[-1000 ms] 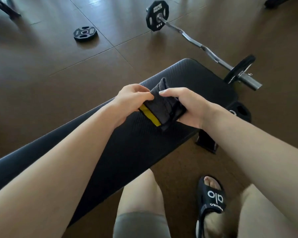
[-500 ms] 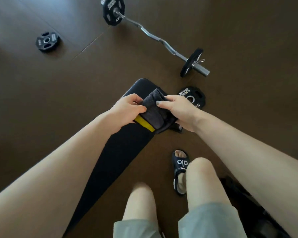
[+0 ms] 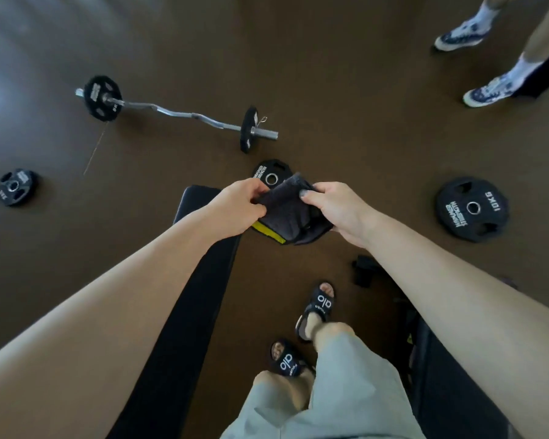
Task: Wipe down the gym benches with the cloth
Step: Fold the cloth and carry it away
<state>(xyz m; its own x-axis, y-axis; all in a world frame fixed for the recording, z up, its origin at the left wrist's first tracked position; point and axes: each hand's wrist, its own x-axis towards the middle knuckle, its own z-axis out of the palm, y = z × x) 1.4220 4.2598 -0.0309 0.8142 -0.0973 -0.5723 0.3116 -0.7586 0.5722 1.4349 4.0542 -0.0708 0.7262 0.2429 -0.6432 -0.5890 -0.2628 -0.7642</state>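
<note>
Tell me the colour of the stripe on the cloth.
Yellow, on the dark grey cloth; the head view shows it.

The bench [image 3: 200,299] runs lengthwise from the bottom of the view upward. Both hands hold the cloth [image 3: 287,210] just right of its far end, the left hand [image 3: 241,207] on the cloth's left edge, the right hand [image 3: 333,207] on its right edge. Beyond the bench's far end lies a small plate [image 3: 271,172], and farther beyond it the curl bar [image 3: 178,114]. Another plate [image 3: 15,186] lies well left of the bench, a large plate [image 3: 473,207] well right. The person's sandalled feet [image 3: 316,307] stand right of the bench. A second person's shoes [image 3: 485,90] stand far right, beyond the large plate.
</note>
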